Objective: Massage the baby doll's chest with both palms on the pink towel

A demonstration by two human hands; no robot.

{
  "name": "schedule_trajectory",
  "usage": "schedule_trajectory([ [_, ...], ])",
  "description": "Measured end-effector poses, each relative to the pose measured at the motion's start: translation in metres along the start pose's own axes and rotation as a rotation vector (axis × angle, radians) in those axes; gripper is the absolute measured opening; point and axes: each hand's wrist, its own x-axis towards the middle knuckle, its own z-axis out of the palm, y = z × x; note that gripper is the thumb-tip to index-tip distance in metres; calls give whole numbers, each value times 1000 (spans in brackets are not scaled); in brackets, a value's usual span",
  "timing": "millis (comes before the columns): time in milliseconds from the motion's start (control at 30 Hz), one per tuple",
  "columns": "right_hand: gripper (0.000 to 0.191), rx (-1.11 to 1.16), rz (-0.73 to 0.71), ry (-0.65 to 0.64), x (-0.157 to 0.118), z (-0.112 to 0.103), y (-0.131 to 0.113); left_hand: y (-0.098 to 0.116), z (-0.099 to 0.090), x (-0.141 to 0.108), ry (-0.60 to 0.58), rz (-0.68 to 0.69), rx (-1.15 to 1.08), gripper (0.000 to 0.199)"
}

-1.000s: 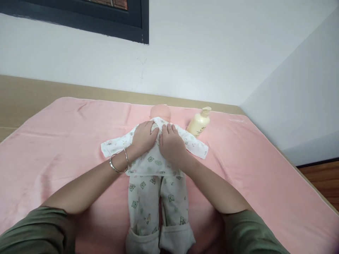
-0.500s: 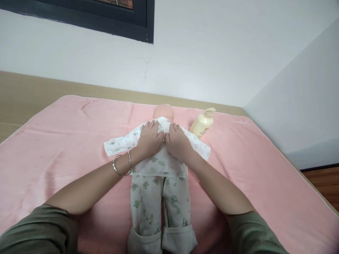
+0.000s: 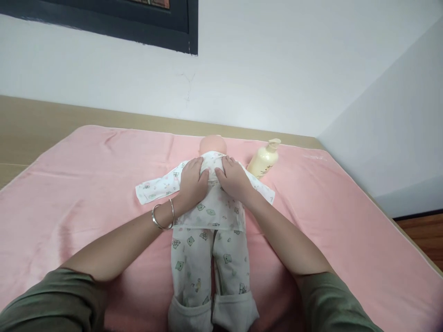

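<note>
A baby doll (image 3: pixel 212 144) lies on a pink mat, its bald head away from me and no facial features in sight. It wears a white printed top (image 3: pixel 212 214) with sleeves spread sideways, and matching trousers (image 3: pixel 193 263) with the ends folded up. My left hand (image 3: pixel 194 184) rests flat on the left upper part of the top, thumb apart from the fingers. On the right upper part lies my right hand (image 3: pixel 235 180), also flat with its thumb out. A strip of printed cloth shows between the two thumbs.
A cream pump bottle (image 3: pixel 263 161) leans to the right of the doll's head on the pink mat (image 3: pixel 104 193). Behind the mat runs a wooden edge (image 3: pixel 138 119) against a white wall (image 3: pixel 259 69). A dark frame (image 3: pixel 166 32) is at the upper left.
My hands have moved slightly apart. The thumbs, which were close together over the middle of the top, now have a gap between them.
</note>
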Motion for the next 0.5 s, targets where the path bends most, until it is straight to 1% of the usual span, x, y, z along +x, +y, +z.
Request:
schedule_trajectory([
  [67,45,101,-41,13,-6,-7,-5,0,0,0,8,-19,-21,52],
  [133,48,179,-61,106,-12,-9,-10,1,-1,-1,18,-28,-46,50],
  [200,54,175,-79,215,-16,-3,-13,2,-2,-2,27,-34,-76,49],
  [233,55,152,-105,233,-17,2,-13,2,-2,-2,32,-41,-88,49],
  [300,55,105,-172,186,-17,12,-12,2,-2,-3,37,-54,-105,49],
  [367,52,83,-215,125,-17,16,-11,3,-2,-4,38,-61,-115,49],
  [433,51,80,-196,149,-17,12,-11,4,-3,-4,37,-59,-117,49],
  [500,52,81,-149,230,-18,5,-13,4,-4,-4,35,-62,-114,49],
])
